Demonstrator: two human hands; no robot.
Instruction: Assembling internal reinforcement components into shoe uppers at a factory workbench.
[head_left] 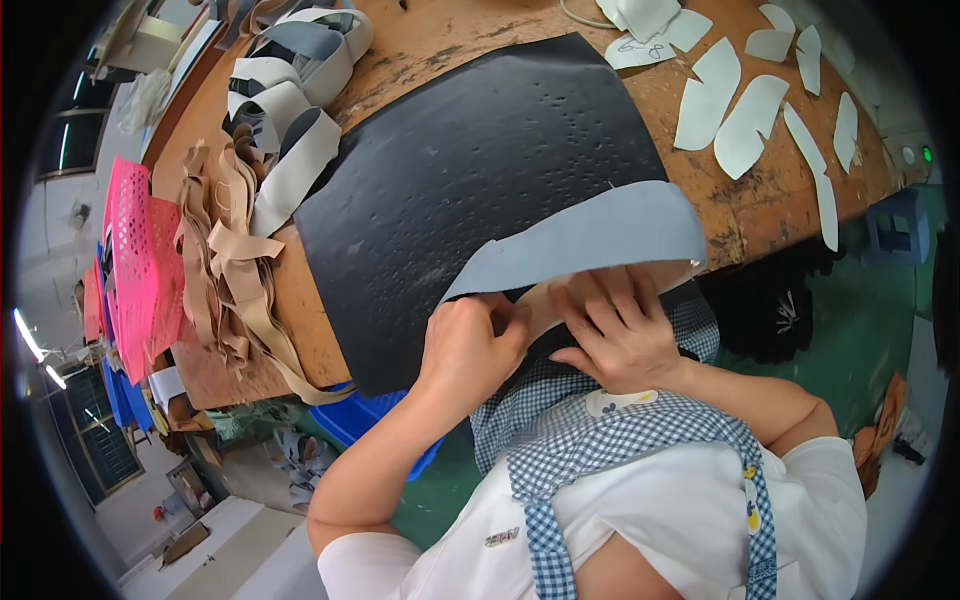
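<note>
A curved strip (590, 228), grey-blue on its outer face and pale tan on its inner side, stands in a loop over the near edge of a black perforated mat (440, 190). My left hand (468, 345) pinches the strip's left end at the mat's near edge, thumb toward the right. Close beside it, my right hand (622, 335) has its fingers bent over the tan part under the loop. The right fingertips are partly hidden below the strip, so their exact hold is hard to see.
Left of the mat lie a heap of tan strips (225, 260) and grey-white strip loops (290, 110). Flat white cut pieces (750, 125) are spread at the right on the worn wooden table (735, 215). A pink basket (140, 265) stands beyond the left edge, a blue crate (370, 415) below.
</note>
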